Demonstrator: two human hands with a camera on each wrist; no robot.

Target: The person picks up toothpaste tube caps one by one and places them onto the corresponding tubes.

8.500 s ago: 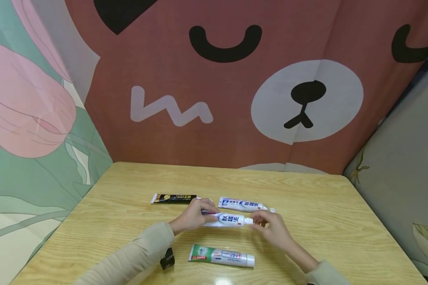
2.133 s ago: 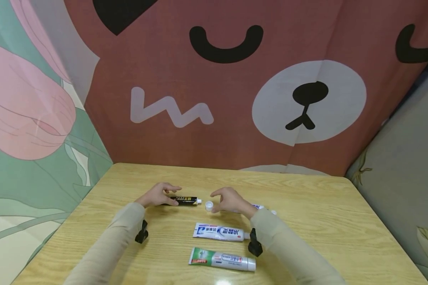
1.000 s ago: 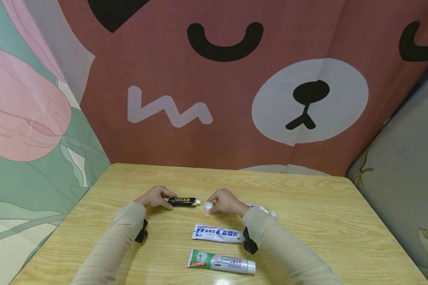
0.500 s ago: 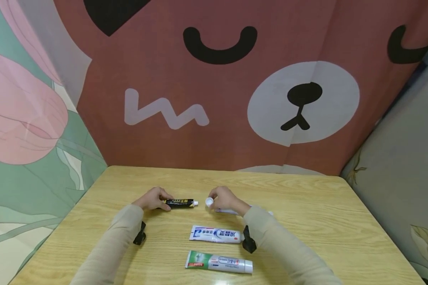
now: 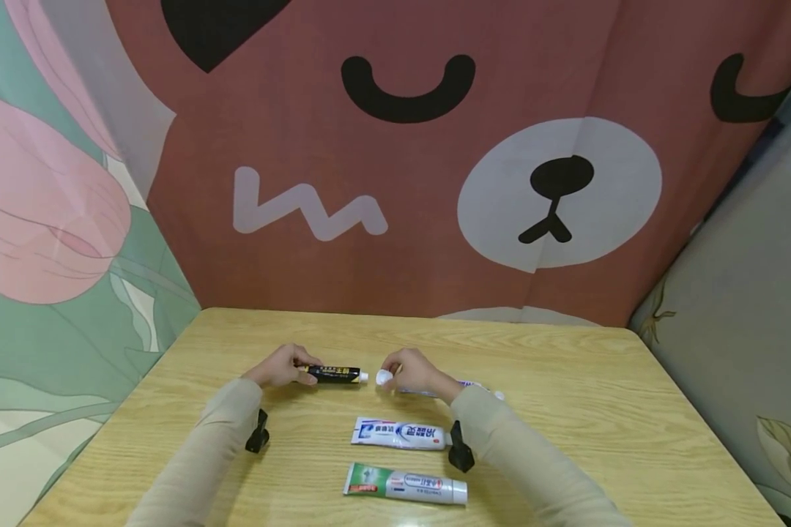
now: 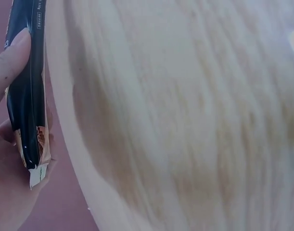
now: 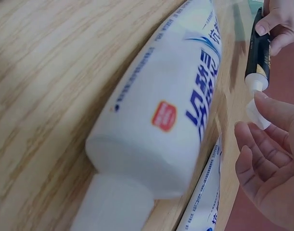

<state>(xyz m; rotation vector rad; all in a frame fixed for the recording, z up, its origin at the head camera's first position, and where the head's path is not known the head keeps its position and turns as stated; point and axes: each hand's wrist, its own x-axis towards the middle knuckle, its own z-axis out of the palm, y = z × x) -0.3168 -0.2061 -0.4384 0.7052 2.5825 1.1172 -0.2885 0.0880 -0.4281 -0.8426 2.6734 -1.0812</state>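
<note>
The black toothpaste tube [image 5: 335,375] is pointing its white nozzle toward the table's right edge, its long axis running roughly parallel to the far edge. It is sitting toward the far edge of the table [image 5: 567,417], a little nearer the left side. The person's left hand [image 5: 285,366] is gripping its tail half, thumb in front. The right hand [image 5: 414,371] is pinching a white cap [image 5: 384,377] just beside the nozzle, a small gap remaining.

Half a second ago the cap was showing its round opening; now it is turning more side-on and sitting closer to the nozzle.

The left-wrist view is revealing the tube's pale end by the palm, which the hand is hiding from the head view. The right-wrist view is showing the right hand's other fingers loosely curling, and a blue-and-white toothpaste tube [image 7: 156,101] looming close, its white cap on. A green-and-white toothpaste tube [image 5: 405,485] is lying nearest the near edge.
</note>
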